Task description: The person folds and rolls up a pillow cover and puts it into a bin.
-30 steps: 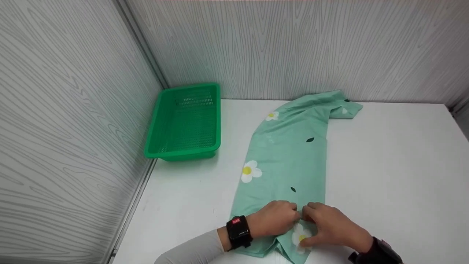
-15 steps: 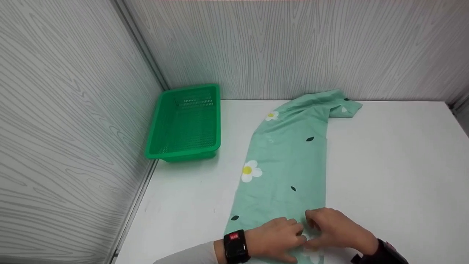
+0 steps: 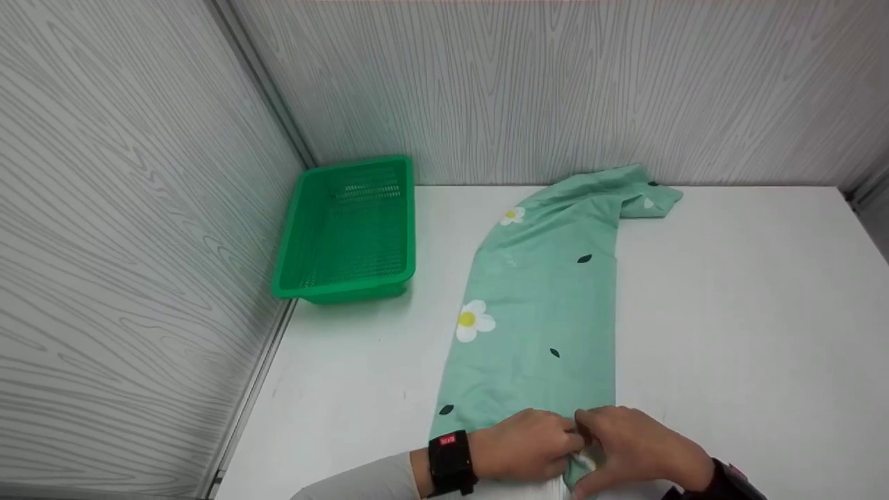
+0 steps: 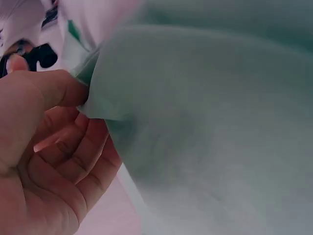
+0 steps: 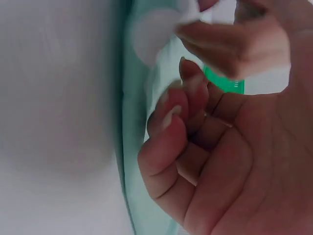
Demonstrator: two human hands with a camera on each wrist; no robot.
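Left of the flowered cloth (image 3: 542,312), green basket (image 3: 340,288), woodgrain wall (image 3: 500,90) behind both

Compared with a second ago, the left hand (image 3: 524,444) and right hand (image 3: 635,448) have come nearer the person along the mint-green, flower-printed fabric (image 3: 538,292). The left fingers, spread half a second ago, now pinch its edge. The right thumb reaches farther from its index finger. One small dark leaf print (image 3: 446,410), covered a second ago, now shows beside the left wrist.
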